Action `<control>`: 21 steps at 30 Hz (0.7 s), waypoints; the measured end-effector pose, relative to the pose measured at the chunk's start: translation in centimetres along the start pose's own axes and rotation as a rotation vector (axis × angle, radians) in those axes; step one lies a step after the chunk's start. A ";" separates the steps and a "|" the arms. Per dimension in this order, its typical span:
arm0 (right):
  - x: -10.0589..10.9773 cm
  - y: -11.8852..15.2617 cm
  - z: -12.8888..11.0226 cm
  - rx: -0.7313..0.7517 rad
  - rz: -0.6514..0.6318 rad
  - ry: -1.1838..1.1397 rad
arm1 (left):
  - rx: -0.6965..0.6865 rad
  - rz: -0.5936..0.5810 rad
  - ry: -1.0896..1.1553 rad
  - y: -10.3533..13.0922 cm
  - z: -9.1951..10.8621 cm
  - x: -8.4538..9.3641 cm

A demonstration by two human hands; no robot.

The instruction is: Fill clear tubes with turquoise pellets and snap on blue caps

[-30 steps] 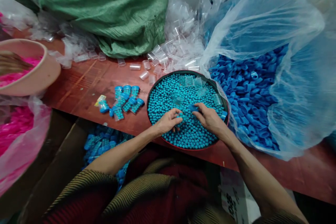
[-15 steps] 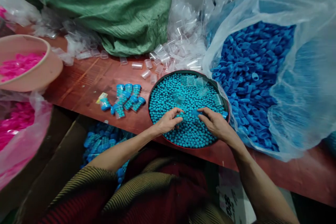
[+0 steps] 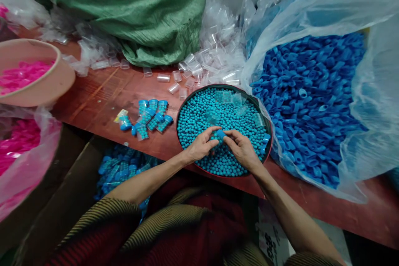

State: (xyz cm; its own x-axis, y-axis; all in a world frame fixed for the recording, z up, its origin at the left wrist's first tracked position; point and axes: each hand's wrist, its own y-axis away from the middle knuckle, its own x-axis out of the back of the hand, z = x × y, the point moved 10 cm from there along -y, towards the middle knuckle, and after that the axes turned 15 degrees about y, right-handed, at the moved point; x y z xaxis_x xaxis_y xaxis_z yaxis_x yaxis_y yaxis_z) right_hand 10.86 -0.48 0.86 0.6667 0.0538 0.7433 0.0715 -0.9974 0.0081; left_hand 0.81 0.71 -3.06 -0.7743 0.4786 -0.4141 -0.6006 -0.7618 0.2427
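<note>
A round dark tray full of small turquoise balls sits on the red table. Over its near half, my left hand grips a small clear tube filled with balls. My right hand meets it from the right and pinches a blue cap at the tube's end. Several empty clear tubes lie on the balls at the tray's far side. A cluster of filled, blue-capped tubes lies on the table left of the tray.
A clear bag of blue caps spreads at right. Loose clear tubes pile behind the tray, by a green sack. A pink bowl and bag of pink pieces sit left. A box of filled tubes stands below the table edge.
My right hand has moved left with the blue cap and now meets my left hand at the tube. The view has shifted slightly.
</note>
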 end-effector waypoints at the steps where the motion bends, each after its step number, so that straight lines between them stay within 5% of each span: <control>1: 0.2 0.2 -0.2 0.005 0.036 0.012 | 0.000 -0.007 0.011 0.1 0.0 -0.1; 9: 2.1 0.8 0.6 -0.016 0.235 0.007 | 0.001 -0.002 0.009 0.2 0.0 0.2; 21: 1.5 2.8 -3.9 0.445 0.317 0.487 | 0.068 -0.003 0.151 0.2 -0.6 0.1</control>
State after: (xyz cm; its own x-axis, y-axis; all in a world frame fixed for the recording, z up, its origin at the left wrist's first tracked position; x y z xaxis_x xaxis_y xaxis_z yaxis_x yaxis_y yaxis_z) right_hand 9.12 -3.42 4.60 0.3075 -0.3645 0.8790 0.2936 -0.8423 -0.4520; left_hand 0.73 0.33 -3.56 -0.7367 0.4060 -0.5407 -0.6190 -0.7268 0.2975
